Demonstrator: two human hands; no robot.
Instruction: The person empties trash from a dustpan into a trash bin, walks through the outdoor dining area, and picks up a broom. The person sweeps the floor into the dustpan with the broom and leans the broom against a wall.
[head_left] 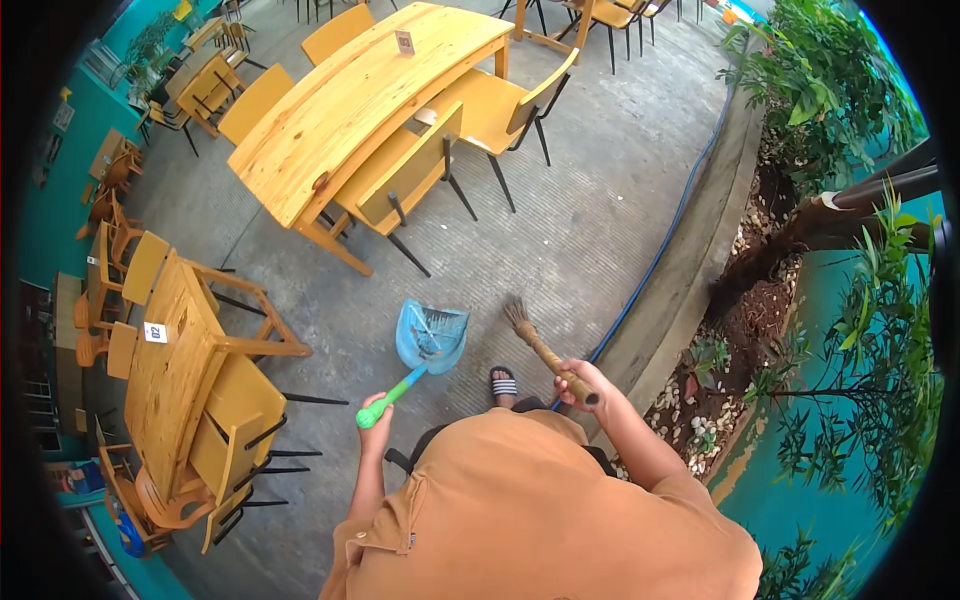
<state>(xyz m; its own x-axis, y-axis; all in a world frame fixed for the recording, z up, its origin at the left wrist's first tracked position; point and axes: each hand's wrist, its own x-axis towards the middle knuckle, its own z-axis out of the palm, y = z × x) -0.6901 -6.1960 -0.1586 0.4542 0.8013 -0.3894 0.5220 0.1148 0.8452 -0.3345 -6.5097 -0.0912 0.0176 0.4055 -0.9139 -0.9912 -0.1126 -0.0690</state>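
My left hand (376, 432) is closed round the green end of a long-handled dustpan (408, 384). Its blue pan lies at floor level ahead of me, with some bits of debris inside. In my right hand (588, 384) is a short broom (545, 352) with a wrapped brown handle, gripped near the top end. The broom slants down and away, and its dark bristles are close to the concrete floor (500, 250), to the right of the pan and apart from it. Whether the bristles touch the floor I cannot tell.
A long wooden table (370, 100) with yellow chairs (410, 180) stands ahead; another table (185, 350) with chairs is at left. Along the right runs a concrete curb (690, 270) with a blue hose (650, 270) at its foot. Beyond it is a planting bed (740, 350).
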